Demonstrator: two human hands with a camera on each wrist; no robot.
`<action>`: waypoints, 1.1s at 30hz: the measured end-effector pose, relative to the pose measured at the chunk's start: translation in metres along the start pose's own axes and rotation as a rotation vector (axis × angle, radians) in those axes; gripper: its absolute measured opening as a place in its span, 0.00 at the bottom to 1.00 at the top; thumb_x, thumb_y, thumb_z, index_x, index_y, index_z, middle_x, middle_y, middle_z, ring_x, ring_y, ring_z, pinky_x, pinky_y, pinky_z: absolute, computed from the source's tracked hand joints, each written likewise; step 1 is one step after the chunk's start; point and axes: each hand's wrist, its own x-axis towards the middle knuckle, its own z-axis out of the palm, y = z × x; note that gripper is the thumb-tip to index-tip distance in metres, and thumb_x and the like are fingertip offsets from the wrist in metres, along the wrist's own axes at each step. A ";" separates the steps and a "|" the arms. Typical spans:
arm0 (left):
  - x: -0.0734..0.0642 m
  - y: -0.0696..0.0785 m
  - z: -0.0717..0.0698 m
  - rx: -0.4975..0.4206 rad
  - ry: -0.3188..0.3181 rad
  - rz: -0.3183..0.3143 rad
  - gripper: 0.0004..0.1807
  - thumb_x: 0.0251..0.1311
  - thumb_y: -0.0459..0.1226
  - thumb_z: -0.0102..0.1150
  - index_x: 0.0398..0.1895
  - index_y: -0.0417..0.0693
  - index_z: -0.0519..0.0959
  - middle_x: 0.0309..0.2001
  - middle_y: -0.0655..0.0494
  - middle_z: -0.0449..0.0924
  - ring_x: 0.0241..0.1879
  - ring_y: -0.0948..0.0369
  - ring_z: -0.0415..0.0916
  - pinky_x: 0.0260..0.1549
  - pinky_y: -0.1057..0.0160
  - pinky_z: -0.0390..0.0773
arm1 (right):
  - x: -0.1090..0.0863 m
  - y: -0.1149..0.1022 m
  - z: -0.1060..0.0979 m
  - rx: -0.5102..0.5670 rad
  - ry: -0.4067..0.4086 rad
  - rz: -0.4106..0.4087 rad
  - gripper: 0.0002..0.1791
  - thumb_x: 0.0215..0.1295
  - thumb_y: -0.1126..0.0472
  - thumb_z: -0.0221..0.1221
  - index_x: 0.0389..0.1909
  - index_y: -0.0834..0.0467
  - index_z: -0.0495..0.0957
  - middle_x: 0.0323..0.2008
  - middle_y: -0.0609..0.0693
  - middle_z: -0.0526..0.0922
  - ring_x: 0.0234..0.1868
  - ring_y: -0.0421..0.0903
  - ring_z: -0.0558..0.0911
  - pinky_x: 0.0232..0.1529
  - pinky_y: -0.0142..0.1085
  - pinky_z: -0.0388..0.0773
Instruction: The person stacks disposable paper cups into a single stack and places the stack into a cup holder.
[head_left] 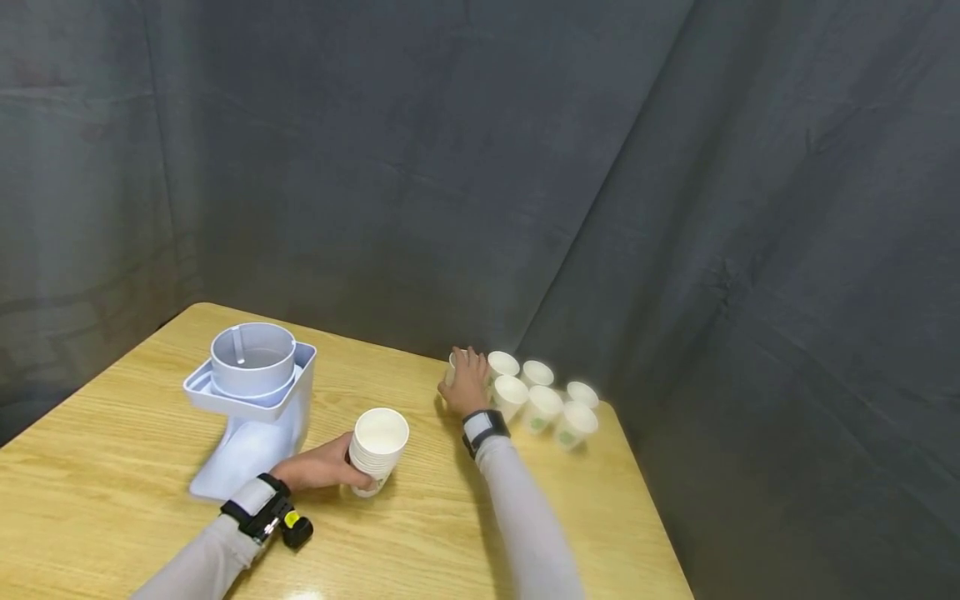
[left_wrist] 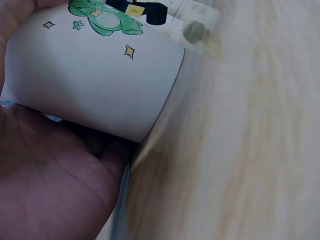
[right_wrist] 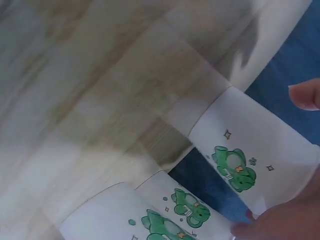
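My left hand [head_left: 322, 465] grips a stack of white paper cups [head_left: 380, 446], nested and slightly tilted, mouths up. In the left wrist view, the outer cup [left_wrist: 95, 80] shows a green cartoon animal and small stars, with the fingers and palm wrapped about it. At the far side of the table my right hand [head_left: 467, 385] reaches over the leftmost single paper cup [head_left: 452, 369]. The right wrist view has that printed cup [right_wrist: 275, 155] between the thumb [right_wrist: 305, 95] and fingers; the thumb stands apart from its wall.
Several more upright paper cups [head_left: 542, 408] stand in a cluster right of my right hand. A pale plastic stand with a round tub [head_left: 253, 379] on top is left of the cup stack. Dark curtains [head_left: 420, 167] border the wooden table [head_left: 420, 533] at the back and right.
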 end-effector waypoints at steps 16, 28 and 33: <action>0.000 0.001 -0.002 0.022 -0.002 0.008 0.43 0.51 0.33 0.72 0.69 0.31 0.62 0.58 0.43 0.76 0.57 0.53 0.72 0.61 0.51 0.67 | -0.014 -0.012 0.005 -0.009 0.115 -0.016 0.35 0.55 0.58 0.66 0.64 0.62 0.68 0.63 0.64 0.70 0.68 0.65 0.63 0.72 0.56 0.56; 0.000 0.004 -0.003 0.012 -0.003 0.013 0.42 0.51 0.33 0.71 0.69 0.29 0.62 0.57 0.42 0.77 0.57 0.54 0.73 0.58 0.59 0.69 | -0.029 -0.023 0.006 0.035 0.124 0.028 0.31 0.58 0.55 0.65 0.62 0.59 0.71 0.62 0.61 0.72 0.66 0.63 0.66 0.67 0.56 0.64; -0.001 0.004 -0.004 0.010 0.008 -0.023 0.43 0.51 0.33 0.72 0.70 0.31 0.61 0.59 0.43 0.76 0.58 0.53 0.72 0.60 0.53 0.67 | -0.039 -0.031 0.004 0.073 0.136 0.033 0.28 0.59 0.55 0.63 0.60 0.59 0.72 0.60 0.61 0.73 0.65 0.61 0.66 0.64 0.56 0.65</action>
